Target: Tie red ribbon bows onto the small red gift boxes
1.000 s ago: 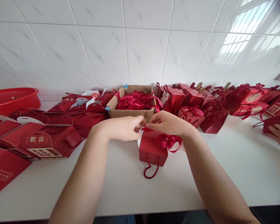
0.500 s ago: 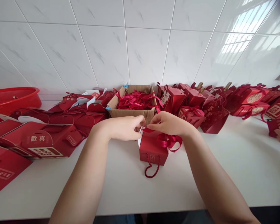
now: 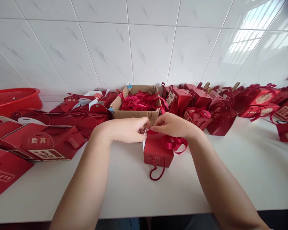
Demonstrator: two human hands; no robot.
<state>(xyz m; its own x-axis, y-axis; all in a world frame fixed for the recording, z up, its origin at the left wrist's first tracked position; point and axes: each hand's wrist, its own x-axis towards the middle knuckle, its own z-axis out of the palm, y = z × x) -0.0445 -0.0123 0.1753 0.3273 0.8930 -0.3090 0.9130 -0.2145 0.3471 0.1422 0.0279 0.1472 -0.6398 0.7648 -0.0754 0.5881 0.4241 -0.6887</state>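
Head view: left hand [image 3: 135, 129] and right hand [image 3: 171, 124] at a small red card box [image 3: 156, 149] with shiny red ribbon loops [image 3: 168, 142].
The box sits on the white table [image 3: 132, 187]. Fingers are curled at its far end; I can't tell if they grip anything. A hard tug could slide the box or bend it.

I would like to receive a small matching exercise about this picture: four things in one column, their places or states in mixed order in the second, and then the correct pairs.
Column one
1. Cardboard carton
2. Red basin
3. Looped cord handle
4. Right hand

Column two
A. On the near side of the middle gift box
B. Filled with red ribbons
C. Fingertips at that box's far end
D. At the picture's left edge

Pairs: 1-B, 2-D, 3-A, 4-C
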